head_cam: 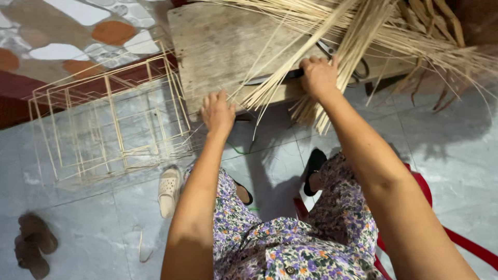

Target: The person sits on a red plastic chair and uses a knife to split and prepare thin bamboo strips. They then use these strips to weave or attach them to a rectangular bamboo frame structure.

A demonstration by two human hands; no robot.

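A bundle of thin pale bamboo sticks lies across a worn wooden board and hangs over its near edge. My right hand is closed on a dark-handled blade pressed against the sticks at the board's edge. Lower and to the left, my left hand rests with fingers curled at the near edge of the board, touching the ends of a few loose sticks. A pair of scissors lies partly hidden under the bundle.
A stick-built box frame stands on the grey tiled floor at left. A beige shoe and a brown sandal lie nearby. I sit on a red plastic seat. More sticks and strips pile at top right.
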